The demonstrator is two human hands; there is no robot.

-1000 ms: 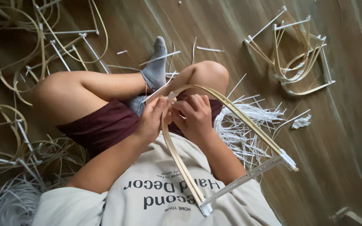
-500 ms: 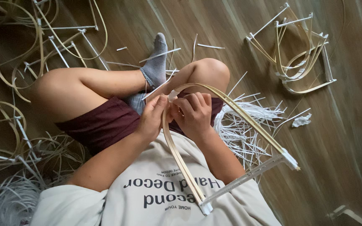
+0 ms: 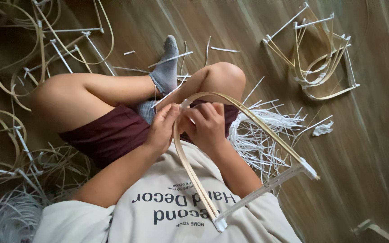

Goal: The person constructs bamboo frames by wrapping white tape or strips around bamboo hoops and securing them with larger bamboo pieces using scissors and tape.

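— Pale bamboo, a thin flat bent strip (image 3: pixel 248 114) arching from mid-frame to the lower right, tied by a white crossbar (image 3: pixel 266 186). Both hands pinch its crown over the lap.

— Left hand (image 3: pixel 160 130) and right hand (image 3: pixel 208 126) closed on it?

— Yes. Bent that tightly it might splinter or spring loose; smooth wooden floor (image 3: pixel 374 148), white shreds (image 3: pixel 266 135) beside.

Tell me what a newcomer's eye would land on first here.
First, the bent pale bamboo strip hoop arching over the lap mid-frame, gripped at its top bend by the left hand and right hand. Next, the heap of white shredded strips on the wooden floor beside the knee, and the stack of finished bent frames upper right.
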